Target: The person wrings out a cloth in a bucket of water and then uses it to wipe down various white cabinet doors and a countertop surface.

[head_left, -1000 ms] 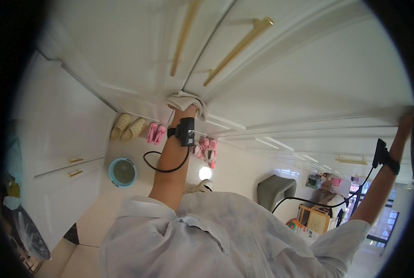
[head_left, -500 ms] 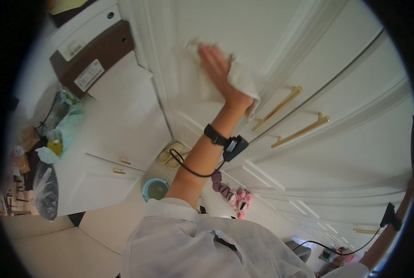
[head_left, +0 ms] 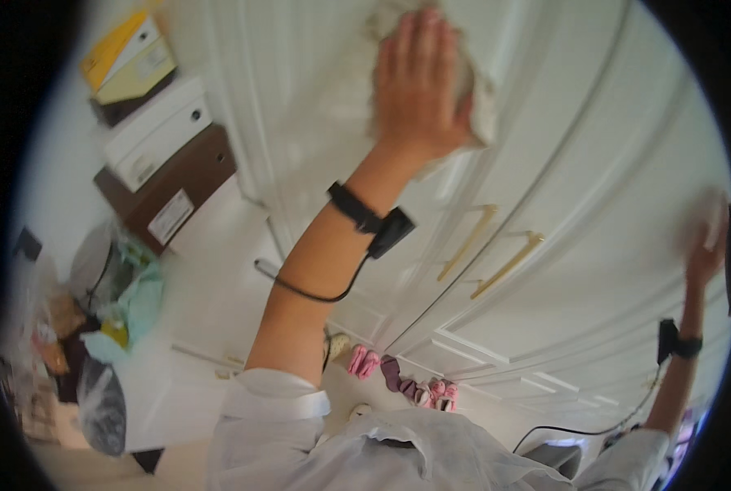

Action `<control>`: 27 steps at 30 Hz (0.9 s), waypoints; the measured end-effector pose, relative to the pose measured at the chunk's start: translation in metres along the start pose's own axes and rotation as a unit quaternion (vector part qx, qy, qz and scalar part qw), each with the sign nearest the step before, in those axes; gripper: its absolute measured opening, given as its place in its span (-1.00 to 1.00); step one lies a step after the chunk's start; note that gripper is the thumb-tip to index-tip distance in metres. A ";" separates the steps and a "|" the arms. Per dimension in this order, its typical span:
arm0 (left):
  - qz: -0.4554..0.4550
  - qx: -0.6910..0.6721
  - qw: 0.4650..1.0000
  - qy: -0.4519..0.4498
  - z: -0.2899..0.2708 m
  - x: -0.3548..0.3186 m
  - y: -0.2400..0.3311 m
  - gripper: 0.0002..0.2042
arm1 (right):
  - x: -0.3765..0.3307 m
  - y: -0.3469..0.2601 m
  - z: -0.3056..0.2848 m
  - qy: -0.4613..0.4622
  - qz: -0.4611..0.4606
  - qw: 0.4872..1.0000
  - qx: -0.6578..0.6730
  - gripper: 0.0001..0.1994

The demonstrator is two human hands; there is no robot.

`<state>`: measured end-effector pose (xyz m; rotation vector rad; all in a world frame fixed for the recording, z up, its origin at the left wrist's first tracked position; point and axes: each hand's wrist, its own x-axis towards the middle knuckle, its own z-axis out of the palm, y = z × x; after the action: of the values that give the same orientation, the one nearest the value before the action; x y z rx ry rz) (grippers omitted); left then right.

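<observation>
White panelled wardrobe doors (head_left: 594, 245) with brass handles (head_left: 508, 264) fill the right. Stacked boxes (head_left: 157, 139) stand far left; pink slippers (head_left: 364, 362) lie on the pale floor (head_left: 210, 278).

Bright washed-out light, motion blur, fisheye bending

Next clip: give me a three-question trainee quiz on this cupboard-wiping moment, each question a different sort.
1. True or false: the left hand presses a pale cloth flat against the white cupboard door.
2. What colour are the two long door handles? A) black B) gold C) red
3. Fill in: small pink ____ lie on the floor below the cupboard.

Key: 1 true; 2 B; 3 shoes. The right hand, also on the cupboard, is too blurred to tell whether it holds anything.
</observation>
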<state>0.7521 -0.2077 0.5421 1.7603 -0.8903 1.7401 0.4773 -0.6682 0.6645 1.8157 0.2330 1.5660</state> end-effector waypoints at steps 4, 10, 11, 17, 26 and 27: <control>-0.015 0.040 0.999 -0.006 -0.001 -0.037 -0.017 -0.12 | 0.061 -0.148 0.010 0.010 -0.104 0.989 0.104 -0.49; -0.112 0.019 0.993 0.020 -0.017 -0.085 -0.065 -0.13 | 0.077 -0.172 0.017 -0.050 -0.048 0.997 0.044 -0.44; -0.178 0.041 0.983 0.013 -0.020 -0.096 -0.078 -0.12 | 0.077 -0.171 0.015 -0.053 -0.050 0.997 0.035 -0.44; -0.268 0.056 0.960 0.055 -0.021 -0.130 -0.133 -0.21 | 0.079 -0.173 0.019 -0.028 -0.061 0.997 0.037 -0.44; -0.335 0.094 0.932 0.097 -0.005 -0.186 -0.125 -0.38 | 0.076 -0.172 0.018 -0.040 -0.060 0.997 0.020 -0.44; -0.316 0.088 0.939 0.105 -0.008 -0.171 -0.138 -0.37 | 0.075 -0.173 0.021 -0.034 -0.064 0.997 0.029 -0.44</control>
<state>0.8559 -0.0932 0.3851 1.6717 -0.0508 1.5504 0.5681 -0.5088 0.6174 1.8566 0.3601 1.4205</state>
